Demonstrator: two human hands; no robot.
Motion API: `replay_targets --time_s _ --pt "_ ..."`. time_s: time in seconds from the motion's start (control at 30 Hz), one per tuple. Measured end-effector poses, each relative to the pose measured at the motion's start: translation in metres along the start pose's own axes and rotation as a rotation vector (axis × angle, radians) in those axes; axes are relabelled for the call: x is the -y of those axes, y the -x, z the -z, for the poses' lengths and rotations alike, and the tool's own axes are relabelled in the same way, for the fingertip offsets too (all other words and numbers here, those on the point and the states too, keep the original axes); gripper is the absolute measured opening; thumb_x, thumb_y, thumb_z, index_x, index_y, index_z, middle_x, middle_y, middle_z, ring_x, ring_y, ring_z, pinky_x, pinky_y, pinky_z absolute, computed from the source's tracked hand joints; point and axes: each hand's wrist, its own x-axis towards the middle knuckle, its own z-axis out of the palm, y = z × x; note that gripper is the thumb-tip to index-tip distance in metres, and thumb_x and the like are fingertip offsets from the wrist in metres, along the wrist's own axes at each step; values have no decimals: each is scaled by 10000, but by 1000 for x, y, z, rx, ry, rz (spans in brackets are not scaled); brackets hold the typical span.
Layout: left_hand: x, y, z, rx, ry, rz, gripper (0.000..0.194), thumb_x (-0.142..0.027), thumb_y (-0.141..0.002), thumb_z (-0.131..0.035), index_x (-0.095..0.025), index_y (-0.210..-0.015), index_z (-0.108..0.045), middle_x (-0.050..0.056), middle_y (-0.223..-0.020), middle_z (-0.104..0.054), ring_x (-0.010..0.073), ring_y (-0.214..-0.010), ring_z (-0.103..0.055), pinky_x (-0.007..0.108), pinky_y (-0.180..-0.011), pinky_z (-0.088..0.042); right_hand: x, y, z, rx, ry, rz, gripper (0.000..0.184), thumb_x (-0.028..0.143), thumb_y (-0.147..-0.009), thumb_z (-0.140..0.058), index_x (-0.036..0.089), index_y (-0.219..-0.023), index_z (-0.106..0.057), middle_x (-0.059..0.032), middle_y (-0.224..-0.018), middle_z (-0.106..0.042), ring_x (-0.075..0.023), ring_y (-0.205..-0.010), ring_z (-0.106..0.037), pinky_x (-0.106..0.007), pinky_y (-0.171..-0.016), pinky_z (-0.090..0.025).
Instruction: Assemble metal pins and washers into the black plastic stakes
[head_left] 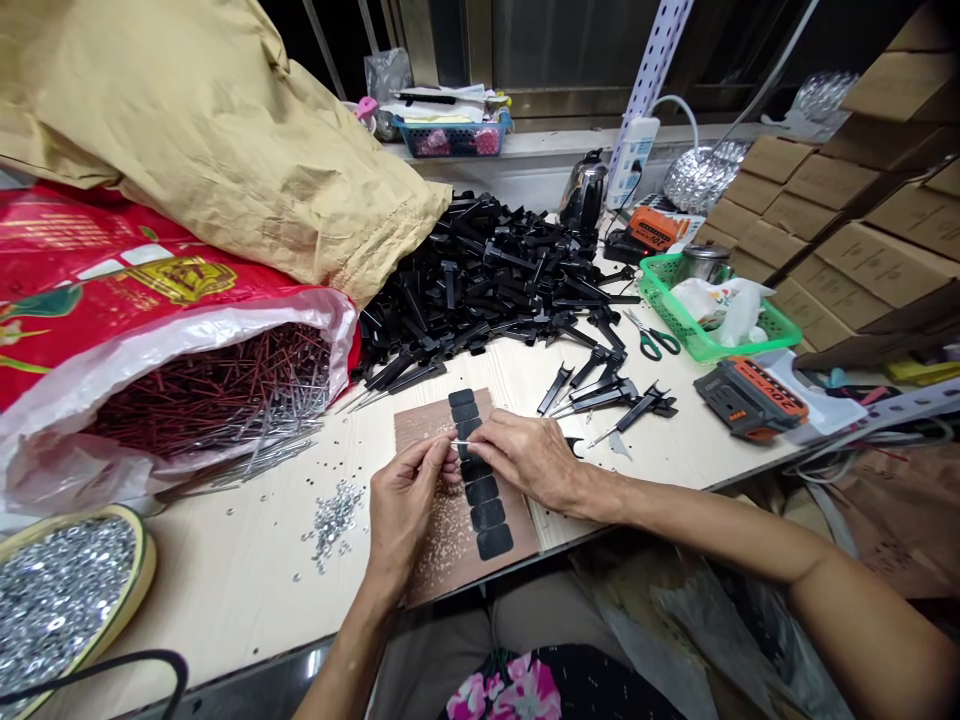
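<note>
My left hand [409, 490] and my right hand [529, 455] meet over a brown board [517, 525]. Between their pinched fingertips runs a thin metal rod [461, 442], held at both ends; its tips are hidden by the fingers. Beneath it, a column of black rounded pads [481, 490] runs down the board, which is sprinkled with small pale bits. Small silver washers [334, 520] lie loose to the left of my left hand. Several black plastic parts [600, 385] with metal rods lie beyond my right hand.
A large heap of black parts [487, 265] fills the back of the table. At left are a red bag of metal rods [225, 400] and a bowl of washers [146, 570]. Scissors [652, 340], a green basket [679, 320], an orange-black battery pack [750, 395] and stacked boxes [862, 265] stand right.
</note>
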Motion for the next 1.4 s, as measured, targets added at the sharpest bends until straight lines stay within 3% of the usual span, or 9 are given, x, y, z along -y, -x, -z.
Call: replay_targets --time_s 0.13,0.37,0.5,0.77,0.97,1.07,1.2,1.4 --pt "5 -2 -1 -14 -54 -2 307 -438 -793 -627 -157 -889 -705 6 -702 -664 113 -576 -578 219 -583 -485 -2 0 -5 -25 14 23 171 300 -961 -478 203 -942 -617 12 -906 -641 -99 -780 -573 -221 -606 -351" --pt "8 -7 -10 -34 77 133 298 -438 -770 -646 -141 -750 -650 -4 -645 -615 83 -510 -504 193 -488 -416 -4 -2 -12 -180 375 164 185 235 -958 -474 207 -808 -579 7 -790 -590 -134 -744 -494 -295 -616 -289" --pt "6 -8 -10 -32 98 136 315 -451 -781 -632 -137 -764 -642 -8 -649 -601 72 -503 -484 188 -490 -398 -2 -3 -13 -182 454 210 159 206 -956 -470 203 -843 -583 -6 -797 -589 -147 -751 -482 -309 -613 -279" --pt "8 -5 -10 -98 3 66 304 -441 -782 -627 -142 -806 -673 -14 -633 -604 89 -520 -496 198 -505 -405 0 -5 -15 -80 249 86 208 289 -980 -434 182 -910 -598 -12 -863 -619 -127 -787 -549 -256 -643 -361" --pt "10 -6 -8 -80 11 73 306 -443 -782 -624 -143 -807 -674 -6 -646 -615 96 -525 -499 203 -507 -411 -2 -6 -16 -41 195 72 283 305 -1000 -378 174 -889 -602 -25 -847 -600 -120 -766 -553 -235 -630 -379" --pt "12 -6 -6 -61 11 79 305 -446 -784 -622 -148 -814 -675 -4 -657 -617 100 -540 -503 204 -514 -415 -4 -5 -13 11 127 60 227 283 -986 -407 176 -942 -602 -35 -910 -579 -118 -776 -553 -223 -608 -389" --pt "14 -7 -5 -55 -14 67 304 -450 -783 -622 -152 -811 -672 0 -655 -617 106 -544 -505 210 -513 -415 -8 -2 -11 40 5 74 157 218 -963 -443 174 -1015 -584 -45 -963 -560 -122 -826 -552 -214 -643 -419" --pt "14 -9 -3 -14 -55 54 310 -457 -797 -609 -152 -807 -664 2 -649 -617 106 -539 -498 211 -508 -403 -12 -5 -10 78 -316 21 170 272 -954 -495 166 -911 -621 -14 -843 -606 -112 -782 -560 -220 -708 -427"
